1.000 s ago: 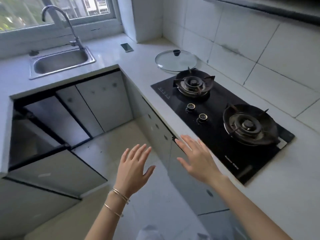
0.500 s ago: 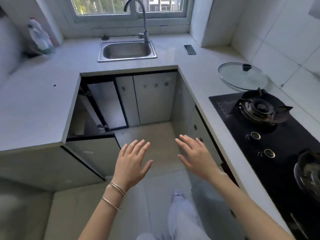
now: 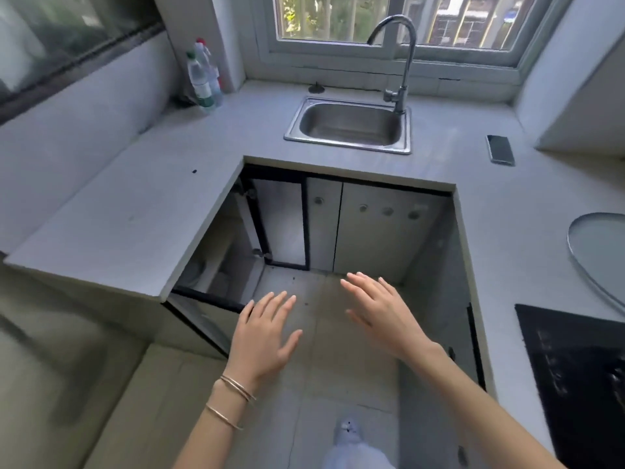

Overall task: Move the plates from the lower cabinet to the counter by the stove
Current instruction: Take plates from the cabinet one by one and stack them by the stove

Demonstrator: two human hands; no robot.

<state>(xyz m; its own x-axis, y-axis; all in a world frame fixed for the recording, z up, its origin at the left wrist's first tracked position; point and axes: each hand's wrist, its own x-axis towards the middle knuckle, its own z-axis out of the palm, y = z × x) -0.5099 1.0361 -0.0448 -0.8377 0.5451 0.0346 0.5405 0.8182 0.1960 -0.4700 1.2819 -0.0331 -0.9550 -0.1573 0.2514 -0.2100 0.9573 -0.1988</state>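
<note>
A: Head camera, and both hands are out over the floor (image 3: 341, 363). The left hand (image 3: 267, 336) is spread flat, fingers straight, holding nothing.
B: Same for the right hand (image 3: 382, 313): loose, empty, hovering just beside it. No plate in either.
A: And the plates? The lower cabinet (image 3: 230, 255) on the left stands open and dark, with pale shapes low down. I can't tell if those are plates.
B: The counter (image 3: 507, 252) beside the stove (image 3: 575, 367) shows a glass lid (image 3: 598, 252) and, further back, a phone (image 3: 500, 149). No plates on the part in view.
A: So I'd call it the very start: the reach in, the lift and the carry across are all to come.
</note>
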